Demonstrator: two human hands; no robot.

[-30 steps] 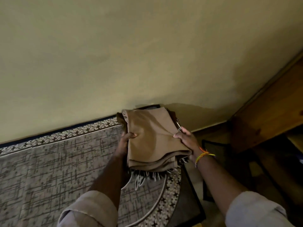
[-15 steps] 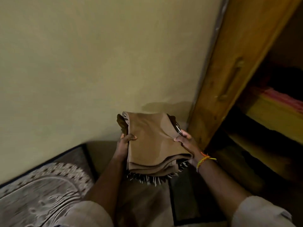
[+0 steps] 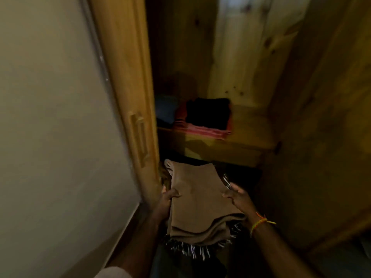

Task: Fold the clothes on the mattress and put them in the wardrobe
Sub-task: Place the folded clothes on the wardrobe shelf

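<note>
A folded brown cloth [image 3: 197,199] with a dark fringed edge lies stacked across both my hands, in front of the open wooden wardrobe [image 3: 247,57]. My left hand [image 3: 167,198] grips its left side, thumb on top. My right hand [image 3: 237,197] grips its right side; a coloured thread band circles that wrist. The pile's far end reaches just under the front edge of the wardrobe shelf [image 3: 236,149]. On that shelf sit a folded black garment [image 3: 207,115] on a red striped one [image 3: 198,130], with a blue item [image 3: 165,109] to their left.
The wardrobe's left door [image 3: 128,87] stands open against the cream wall [image 3: 50,117], its handle [image 3: 140,139] close to my left hand. Another wooden panel [image 3: 321,117] closes in on the right. The space below the shelf is dark.
My view has swung right from the mattress and wall to face the wardrobe's inside. Both hands keep the same hold on the brown pile, now close to the shelf.
</note>
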